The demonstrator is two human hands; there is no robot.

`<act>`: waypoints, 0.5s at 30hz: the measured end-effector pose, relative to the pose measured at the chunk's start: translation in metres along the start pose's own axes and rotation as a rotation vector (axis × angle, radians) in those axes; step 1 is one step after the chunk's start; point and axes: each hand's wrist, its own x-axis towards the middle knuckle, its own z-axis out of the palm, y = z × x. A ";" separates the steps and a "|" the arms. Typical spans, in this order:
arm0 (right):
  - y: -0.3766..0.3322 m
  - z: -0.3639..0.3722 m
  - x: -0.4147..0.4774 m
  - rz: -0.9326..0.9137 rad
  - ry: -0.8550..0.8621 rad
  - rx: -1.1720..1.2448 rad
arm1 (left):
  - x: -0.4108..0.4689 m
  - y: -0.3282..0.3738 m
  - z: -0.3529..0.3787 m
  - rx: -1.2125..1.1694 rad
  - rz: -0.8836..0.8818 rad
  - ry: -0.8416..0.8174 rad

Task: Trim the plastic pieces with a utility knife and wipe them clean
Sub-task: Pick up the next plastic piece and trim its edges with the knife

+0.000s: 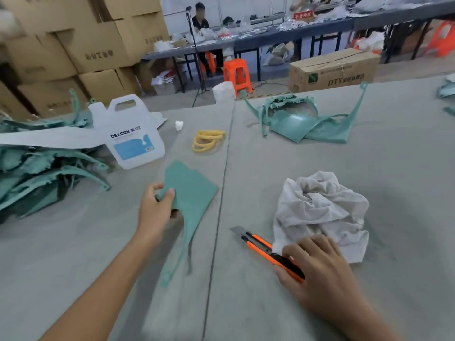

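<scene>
Left hand holds a green plastic piece; right hand is on the utility knife.

The left hand (pixel 157 207) pinches the teal plastic piece (pixel 194 193) at its broad end, thumb on top, with the thin tail trailing down toward the grey bench (pixel 369 163). The right hand (pixel 317 269) curls over the rear of the orange utility knife (pixel 264 248), which lies on the bench with its blade out, pointing away to the left. A crumpled white rag (pixel 320 210) touches the knife and the right fingers. A white DEXCON jug (pixel 133 139) and yellow bands (pixel 208 141) sit further back, and a heap of untrimmed teal pieces (pixel 37 168) lies at the left.
</scene>
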 end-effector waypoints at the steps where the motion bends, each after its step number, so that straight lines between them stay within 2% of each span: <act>1: -0.001 0.000 0.000 0.005 -0.012 0.004 | -0.007 -0.015 -0.011 0.056 -0.042 0.014; 3: -0.002 -0.002 0.000 0.018 -0.036 0.006 | -0.021 -0.033 -0.031 0.226 -0.067 0.018; 4: -0.003 -0.002 0.001 0.028 -0.052 -0.003 | -0.024 -0.037 -0.038 0.396 -0.011 0.020; 6: -0.004 -0.003 0.001 0.048 -0.096 -0.028 | -0.022 -0.037 -0.049 0.798 0.214 0.025; 8: -0.004 -0.005 0.001 0.049 -0.123 -0.044 | -0.021 -0.026 -0.051 1.007 0.359 -0.136; 10: -0.006 -0.007 0.002 0.047 -0.088 -0.047 | -0.021 -0.020 -0.047 0.897 0.328 -0.420; 11: -0.006 -0.008 0.002 0.053 -0.062 -0.040 | -0.024 -0.024 -0.046 0.856 0.296 -0.498; 13: -0.007 -0.009 0.002 0.061 -0.035 -0.023 | -0.030 -0.033 -0.044 0.865 0.327 -0.478; 15: -0.009 -0.009 0.003 0.072 -0.088 -0.020 | -0.035 -0.039 -0.045 0.859 0.374 -0.415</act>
